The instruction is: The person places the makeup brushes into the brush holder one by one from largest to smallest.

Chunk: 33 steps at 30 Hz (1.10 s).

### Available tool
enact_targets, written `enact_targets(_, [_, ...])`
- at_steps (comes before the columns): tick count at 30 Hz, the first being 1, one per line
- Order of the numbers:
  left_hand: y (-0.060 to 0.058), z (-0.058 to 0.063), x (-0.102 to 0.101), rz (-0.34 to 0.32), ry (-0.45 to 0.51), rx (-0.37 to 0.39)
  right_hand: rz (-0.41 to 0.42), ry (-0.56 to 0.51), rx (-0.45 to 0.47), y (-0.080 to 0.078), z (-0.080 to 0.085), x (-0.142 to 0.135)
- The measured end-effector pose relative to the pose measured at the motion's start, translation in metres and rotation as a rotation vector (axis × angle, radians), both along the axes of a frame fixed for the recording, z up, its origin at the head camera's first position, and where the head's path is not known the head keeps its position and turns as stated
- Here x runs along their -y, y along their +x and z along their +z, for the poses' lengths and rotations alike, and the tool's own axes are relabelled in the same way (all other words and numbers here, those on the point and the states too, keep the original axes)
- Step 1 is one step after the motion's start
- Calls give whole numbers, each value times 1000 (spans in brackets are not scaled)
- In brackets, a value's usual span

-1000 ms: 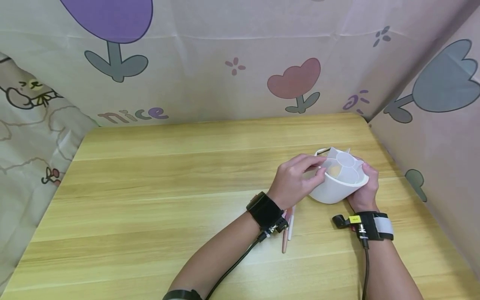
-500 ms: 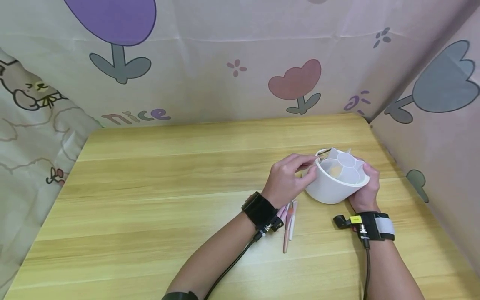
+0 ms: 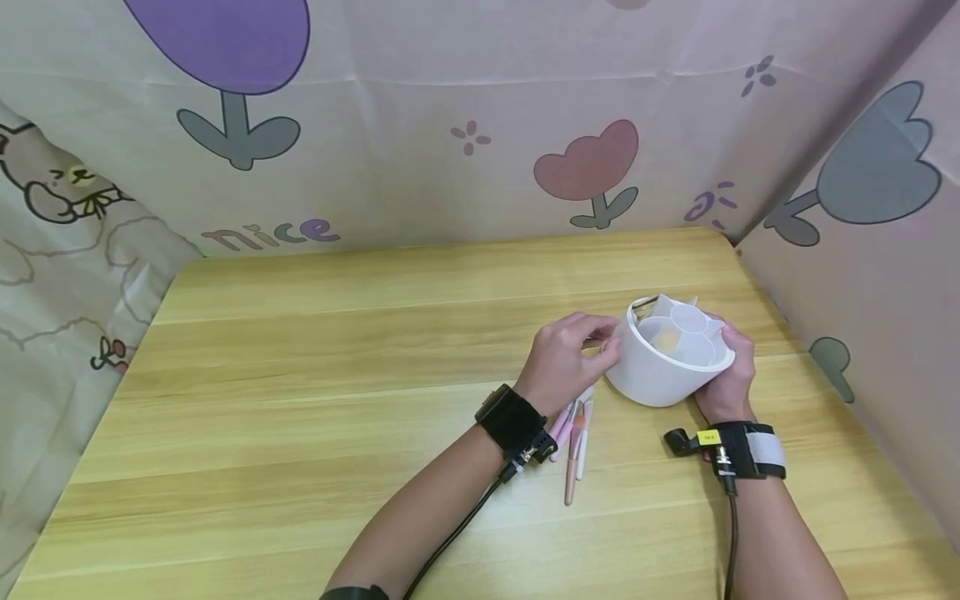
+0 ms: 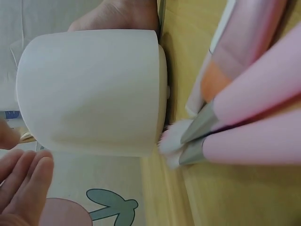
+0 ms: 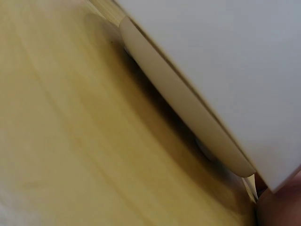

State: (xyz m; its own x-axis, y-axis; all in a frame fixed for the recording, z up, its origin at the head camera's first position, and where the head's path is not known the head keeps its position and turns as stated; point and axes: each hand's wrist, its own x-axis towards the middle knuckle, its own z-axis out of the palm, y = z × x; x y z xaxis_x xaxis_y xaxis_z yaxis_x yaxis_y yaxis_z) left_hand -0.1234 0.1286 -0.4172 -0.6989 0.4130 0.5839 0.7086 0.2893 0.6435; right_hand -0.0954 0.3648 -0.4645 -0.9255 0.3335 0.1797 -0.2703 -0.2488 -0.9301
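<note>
A white round holder [image 3: 656, 375] with clear inner dividers [image 3: 686, 321] stands at the table's right side. My right hand [image 3: 731, 375] grips it from the right, and only part of that hand shows past the wall. Beside the holder's left wall is my left hand [image 3: 570, 354], its fingers [image 4: 33, 183] loosely bent near the rim with nothing between them. Whether they touch the wall I cannot tell. Inside the holder lie a thin dark stick [image 3: 645, 302] at the back left and something pale yellow [image 3: 666, 340]. Several makeup brushes [image 3: 573, 458] lie below my left hand.
The wooden table [image 3: 337, 375] stretches away to the left. A printed curtain [image 3: 412, 167] hangs along the back, and more cloth [image 3: 862, 275] closes the right side. Cables [image 3: 465, 525] run from both wrist straps.
My left hand has drawn back from the holder's rim, leftward and slightly down, uncovering the dark stick and more of the brushes. My right hand stays at the holder.
</note>
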Motion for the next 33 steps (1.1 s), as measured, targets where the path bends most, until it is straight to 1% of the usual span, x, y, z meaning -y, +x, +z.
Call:
enact_targets(2, [0,-1,1,-4,-28,24,-11,18,11,0,0,0])
enact_targets(4, [1,-1,3,-7,-62,57,-3,-2,4,1,0,0])
enact_targets(6, [1,-1,4,-3,-110,78,-2,-1,1,1,1,0])
enact_targets(13, [1,-2,5,-14,-185,114,-8,-9,1,0,1,1])
enact_targets(16, [0,-2,7,-31,-238,123,-9,-17,-3,0,1,1])
enact_targets(19, [-2,-2,9,-55,-324,177,-13,-13,-4,-1,0,1])
enact_targets(22, [-1,-1,11,-74,-399,253,-8,-26,-13,-1,-1,0])
enact_targets(24, [-1,-2,11,-80,-423,289,-3,-33,-18,-1,-1,0])
enact_targets(26, [-1,-2,12,-87,-431,305,-2,-30,-20,-1,-1,0])
enact_targets(30, [-3,-3,12,-85,-458,324,-11,-11,-10,-1,-1,0])
enact_targets(33, [-4,-3,13,-69,-511,336,-14,-5,0,-1,0,1])
